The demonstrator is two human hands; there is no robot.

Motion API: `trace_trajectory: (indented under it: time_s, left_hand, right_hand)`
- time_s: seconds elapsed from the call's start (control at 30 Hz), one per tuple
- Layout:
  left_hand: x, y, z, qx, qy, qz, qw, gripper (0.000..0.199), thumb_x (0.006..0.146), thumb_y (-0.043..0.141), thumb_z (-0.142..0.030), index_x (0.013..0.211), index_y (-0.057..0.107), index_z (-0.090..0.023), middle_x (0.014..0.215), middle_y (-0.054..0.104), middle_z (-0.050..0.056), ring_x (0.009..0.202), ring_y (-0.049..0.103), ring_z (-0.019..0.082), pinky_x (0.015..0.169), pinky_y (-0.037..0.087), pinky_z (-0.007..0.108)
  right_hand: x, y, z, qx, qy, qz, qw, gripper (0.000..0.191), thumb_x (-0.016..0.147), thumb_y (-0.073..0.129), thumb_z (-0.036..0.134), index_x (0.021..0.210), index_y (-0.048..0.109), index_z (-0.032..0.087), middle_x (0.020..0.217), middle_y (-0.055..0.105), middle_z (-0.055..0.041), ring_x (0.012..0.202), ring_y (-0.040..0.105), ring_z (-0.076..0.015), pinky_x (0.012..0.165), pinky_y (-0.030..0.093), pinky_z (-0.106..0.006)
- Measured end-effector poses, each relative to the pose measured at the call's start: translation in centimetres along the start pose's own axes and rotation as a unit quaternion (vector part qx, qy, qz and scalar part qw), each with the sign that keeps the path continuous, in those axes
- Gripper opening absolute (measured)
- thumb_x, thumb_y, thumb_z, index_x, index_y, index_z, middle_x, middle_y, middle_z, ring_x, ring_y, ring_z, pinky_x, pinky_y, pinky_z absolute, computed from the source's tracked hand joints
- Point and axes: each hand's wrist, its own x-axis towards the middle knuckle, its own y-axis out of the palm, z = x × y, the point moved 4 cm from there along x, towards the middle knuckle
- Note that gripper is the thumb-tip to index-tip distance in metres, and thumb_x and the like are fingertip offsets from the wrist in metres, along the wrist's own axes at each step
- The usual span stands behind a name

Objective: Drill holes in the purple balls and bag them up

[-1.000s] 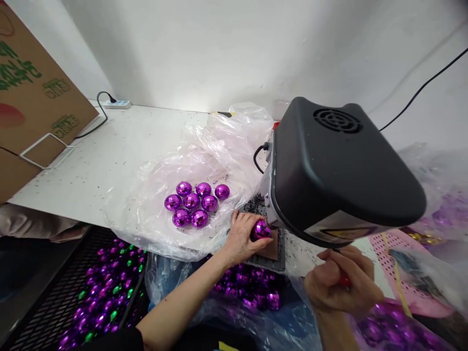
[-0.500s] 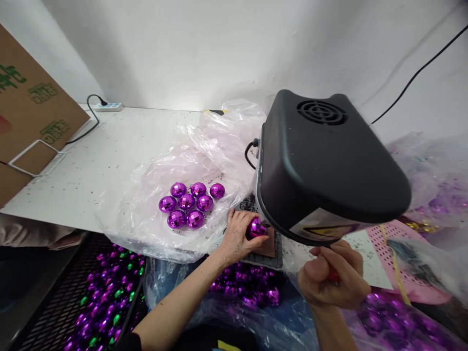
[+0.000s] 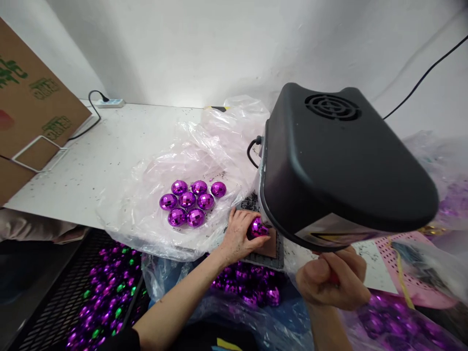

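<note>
While the left hand [image 3: 239, 235] grips a ball [image 3: 258, 226] below and right of centre, the right hand [image 3: 345, 288] is closed round a red handle [image 3: 334, 278], lower right, eight more balls [image 3: 187, 200] lying on plastic [image 3: 144, 214] left of centre.

Head view: from above the table [image 3: 124, 141], facing forward and down
Close: black machine [image 3: 340, 165], right half of frame
Far: white wall [image 3: 190, 48], across top

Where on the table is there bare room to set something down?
The widest bare patch of table lies between box and plastic, though specks dot it. A sliver shows between right hand and pink basket. It is crowded where the left hand holds a ball by the machine.
</note>
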Motion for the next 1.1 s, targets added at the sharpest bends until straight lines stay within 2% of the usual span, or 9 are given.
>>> trace_trajectory:
  time_s: [0.13, 0.27, 0.53, 0.7, 1.1]
  left_hand:
    - [0.0, 0.0, -0.1, 0.004, 0.005, 0.001, 1.000, 0.046, 0.080, 0.076, -0.051, 0.115, 0.068, -0.022, 0.110, 0.071, 0.009, 0.114, 0.060, 0.032, 0.124, 0.017, 0.059]
    - [-0.1, 0.0, 0.0, -0.001, 0.011, -0.005, 1.000, 0.047, 0.080, 0.076, -0.050, 0.116, 0.067, -0.022, 0.114, 0.070, 0.009, 0.119, 0.058, 0.033, 0.124, 0.017, 0.060]
    - [-0.2, 0.3, 0.4, 0.004, 0.016, -0.016, 1.000, 0.044, 0.082, 0.075, -0.049, 0.116, 0.067, -0.023, 0.113, 0.070, 0.007, 0.115, 0.060, 0.029, 0.125, 0.016, 0.056]
    - [-0.2, 0.2, 0.2, 0.008, 0.008, -0.012, 1.000, 0.046, 0.081, 0.075, -0.050, 0.116, 0.067, -0.022, 0.114, 0.070, 0.008, 0.115, 0.060, 0.030, 0.124, 0.020, 0.056]
    - [-0.1, 0.1, -0.1, 0.020, 0.009, -0.024, 0.999, 0.043, 0.079, 0.077, -0.048, 0.113, 0.068, -0.023, 0.114, 0.071, 0.008, 0.115, 0.061, 0.030, 0.124, 0.022, 0.058]
  right_hand:
    - [-0.1, 0.0, 0.0, -0.006, -0.008, -0.007, 1.000, 0.022, 0.092, 0.063, 0.026, 0.078, 0.064, 0.010, 0.073, 0.059, -0.0066, 0.069, 0.057, -0.0128, 0.064, 0.046, -0.028]
    - [-0.4, -0.1, -0.2, -0.014, 0.004, 0.008, 1.000, 0.019, 0.090, 0.065, 0.025, 0.078, 0.063, 0.011, 0.071, 0.056, -0.0052, 0.068, 0.055, -0.0127, 0.063, 0.044, -0.028]
    - [-1.2, 0.0, -0.5, -0.030, 0.015, -0.025, 0.999, 0.031, 0.091, 0.067, 0.035, 0.073, 0.060, 0.011, 0.068, 0.056, -0.0045, 0.066, 0.055, -0.0113, 0.060, 0.040, -0.026]
    - [-1.6, 0.3, -0.7, -0.030, 0.019, -0.043, 0.998, 0.036, 0.091, 0.067, 0.041, 0.073, 0.059, 0.012, 0.068, 0.056, -0.0040, 0.067, 0.055, -0.0117, 0.060, 0.040, -0.026]
    - [-2.0, 0.6, -0.8, -0.002, 0.021, -0.004, 1.000, 0.019, 0.091, 0.062, 0.033, 0.087, 0.059, 0.015, 0.076, 0.050, -0.0034, 0.072, 0.052, -0.0136, 0.065, 0.046, -0.030]
